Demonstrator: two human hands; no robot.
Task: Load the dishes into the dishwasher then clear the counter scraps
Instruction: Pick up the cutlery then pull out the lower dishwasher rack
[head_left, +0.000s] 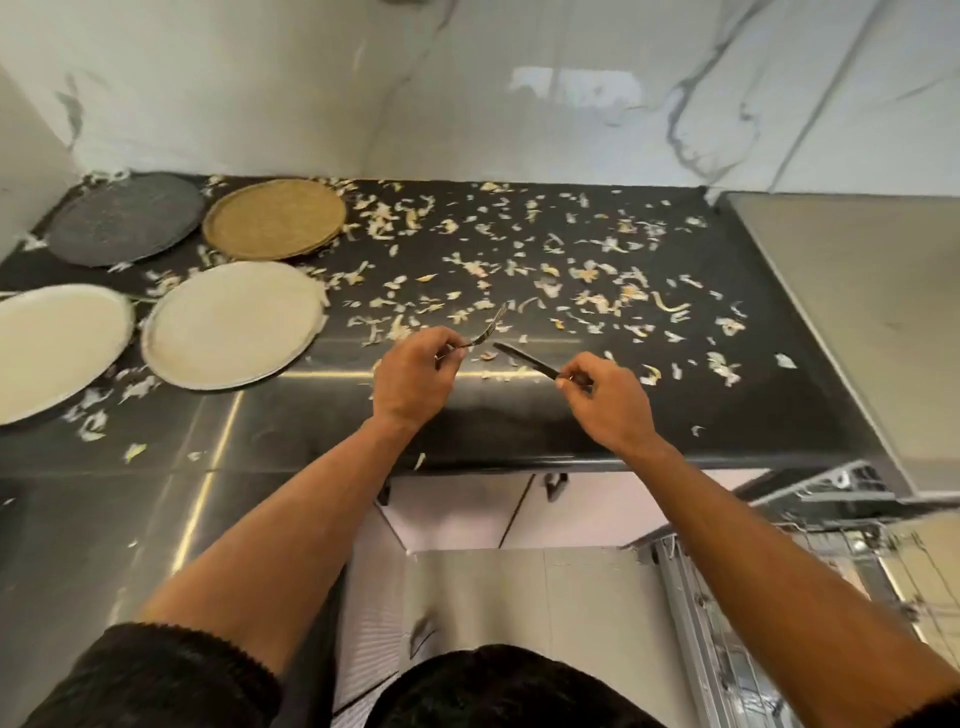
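Observation:
My left hand (413, 376) grips a metal fork (488, 327) by its handle, tines pointing up and away. My right hand (605, 397) pinches a dark knife (522, 358) by its handle, blade pointing left toward the fork. Both are held just above the black counter (519, 421) near its front edge. Several plates lie flat at the left: a dark grey plate (124, 218), a tan plate (272, 218), a cream plate (234, 322) and a white plate (52, 348). Pale vegetable scraps (587, 275) are scattered across the counter.
An open dishwasher with a wire rack (852, 561) sits at the lower right, below the counter. A marble wall (519, 93) backs the counter. A steel surface (857, 312) adjoins on the right. Cabinet doors (467, 514) hang under the counter edge.

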